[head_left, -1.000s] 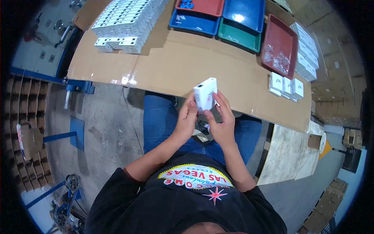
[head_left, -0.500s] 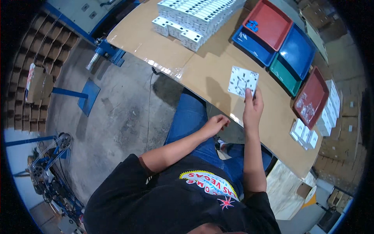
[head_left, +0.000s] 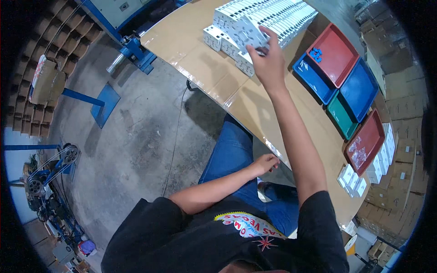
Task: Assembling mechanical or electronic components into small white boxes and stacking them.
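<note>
My right hand [head_left: 268, 61] reaches over the far part of the table, its fingers and thumb gripping a flat white square box [head_left: 245, 32] with dark printed marks. The box is tilted in front of the long rows of stacked white boxes [head_left: 277, 16], partly covering them. Whether it touches the stack I cannot tell. A lower, shorter row of the same boxes [head_left: 214, 38] stands along the near side. My left hand [head_left: 266, 164] is by the table's near edge, above my lap, its fingers curled with nothing visible in them.
Right of my arm are red [head_left: 334, 54], blue [head_left: 359, 86] and green [head_left: 342, 119] trays; one holds small blue parts. A nearer red tray [head_left: 366, 141] contains clear plastic bits. Small white boxes [head_left: 351, 181] lie beside it. A blue metal vise-like fixture [head_left: 136, 53] stands beyond the table's left edge.
My right hand has carried the white box forward and left, from above the middle of the table to the stacked rows. My left hand stays by the table edge, and the view has shifted slightly.
</note>
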Action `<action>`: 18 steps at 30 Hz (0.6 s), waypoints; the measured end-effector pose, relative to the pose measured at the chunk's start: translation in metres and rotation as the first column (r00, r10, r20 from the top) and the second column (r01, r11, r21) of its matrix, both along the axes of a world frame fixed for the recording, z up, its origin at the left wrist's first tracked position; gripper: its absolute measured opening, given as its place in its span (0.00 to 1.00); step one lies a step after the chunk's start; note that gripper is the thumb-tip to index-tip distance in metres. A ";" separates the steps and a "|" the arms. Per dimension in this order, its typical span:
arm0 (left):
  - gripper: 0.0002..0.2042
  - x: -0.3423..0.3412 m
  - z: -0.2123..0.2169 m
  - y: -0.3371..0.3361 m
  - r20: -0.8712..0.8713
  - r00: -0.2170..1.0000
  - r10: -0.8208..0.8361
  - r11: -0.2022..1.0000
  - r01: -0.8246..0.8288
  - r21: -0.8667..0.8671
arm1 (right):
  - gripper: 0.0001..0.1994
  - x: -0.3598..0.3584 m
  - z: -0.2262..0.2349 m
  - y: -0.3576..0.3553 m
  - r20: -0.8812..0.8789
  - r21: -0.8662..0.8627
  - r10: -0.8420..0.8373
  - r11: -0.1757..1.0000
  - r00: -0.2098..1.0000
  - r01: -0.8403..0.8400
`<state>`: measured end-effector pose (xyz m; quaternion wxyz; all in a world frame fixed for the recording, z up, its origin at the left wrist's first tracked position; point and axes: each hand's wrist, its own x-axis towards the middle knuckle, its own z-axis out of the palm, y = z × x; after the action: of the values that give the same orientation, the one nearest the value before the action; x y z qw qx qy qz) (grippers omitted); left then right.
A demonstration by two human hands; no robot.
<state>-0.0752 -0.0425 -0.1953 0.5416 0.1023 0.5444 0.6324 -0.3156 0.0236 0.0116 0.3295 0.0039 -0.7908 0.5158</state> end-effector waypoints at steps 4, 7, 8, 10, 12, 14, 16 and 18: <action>0.18 -0.002 0.001 -0.001 0.024 1.000 0.009 0.999 -0.010 0.033 | 0.25 -0.070 -0.012 -0.002 -0.099 0.378 -0.019 0.924 0.995 0.056; 0.18 -0.002 -0.006 0.003 0.040 0.999 0.012 1.000 -0.012 0.014 | 0.26 -0.104 -0.023 -0.011 -0.142 0.589 0.018 0.805 0.990 0.070; 0.18 0.000 -0.014 0.006 0.052 0.998 0.037 0.999 -0.039 0.020 | 0.26 -0.113 -0.024 -0.013 -0.098 0.622 0.004 0.781 0.995 0.058; 0.18 -0.006 -0.010 0.005 0.104 0.994 0.025 1.000 -0.025 -0.001 | 0.26 -0.126 -0.026 -0.013 -0.118 0.686 -0.003 0.723 0.993 0.084; 0.18 -0.002 -0.027 0.011 0.105 0.994 0.037 0.998 -0.041 0.042 | 0.26 -0.136 -0.031 -0.013 -0.135 0.781 -0.068 0.606 0.988 0.149; 0.19 0.001 -0.031 0.009 0.115 0.992 0.058 0.994 -0.069 0.087 | 0.26 -0.139 -0.033 -0.018 -0.128 0.809 -0.075 0.569 0.989 0.148; 0.19 -0.001 -0.037 0.009 0.112 0.993 0.033 0.997 -0.041 0.071 | 0.27 -0.142 -0.034 -0.020 -0.123 0.835 -0.085 0.529 0.989 0.150; 0.19 -0.001 -0.042 0.010 0.106 0.994 0.007 0.999 -0.013 0.053 | 0.28 -0.145 -0.034 -0.019 -0.105 0.845 -0.124 0.512 0.987 0.155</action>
<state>-0.0763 -0.0322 -0.2371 0.5637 0.0804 0.4982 0.6539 -0.4608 0.0044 -0.0227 0.3383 0.1085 -0.9340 0.0366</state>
